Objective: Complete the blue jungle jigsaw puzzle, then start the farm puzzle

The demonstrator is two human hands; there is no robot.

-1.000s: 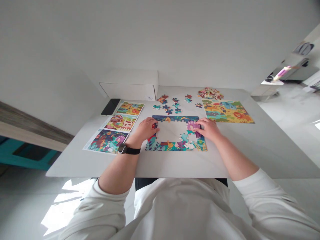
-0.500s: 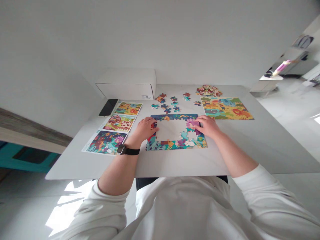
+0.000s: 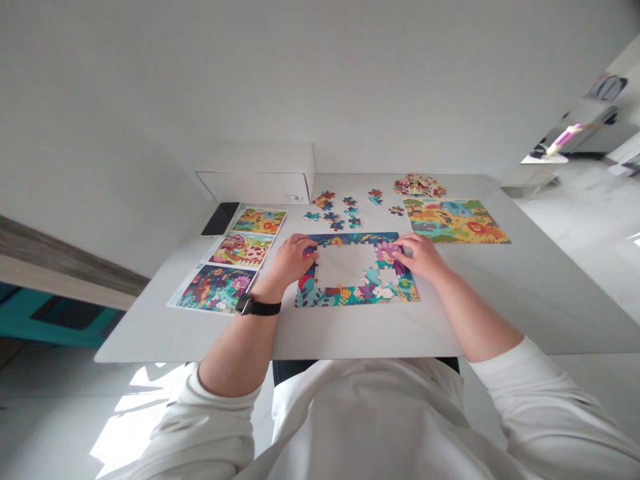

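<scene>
A half-built colourful jigsaw [image 3: 356, 293] lies on the white table [image 3: 350, 327] right in front of me, its border done and a bare patch in the middle. My left hand [image 3: 291, 259], with a black watch on the wrist, rests on the puzzle's left edge, fingers curled down onto the pieces. On the right edge, my right hand [image 3: 420, 255] presses its fingers flat beside a purple piece [image 3: 388, 250]. Several loose pieces [image 3: 340, 212] are scattered just beyond the puzzle.
A finished animal jigsaw [image 3: 454, 221] lies at the far right with a heap of pieces [image 3: 419, 185] behind it. Three picture cards [image 3: 235, 257] line the left side, a black phone [image 3: 221, 219] beside them. A white box [image 3: 260, 172] stands against the wall.
Both hands have stayed on the puzzle's edges. The right fingers shifted slightly around the purple piece, and the view moved a little.
</scene>
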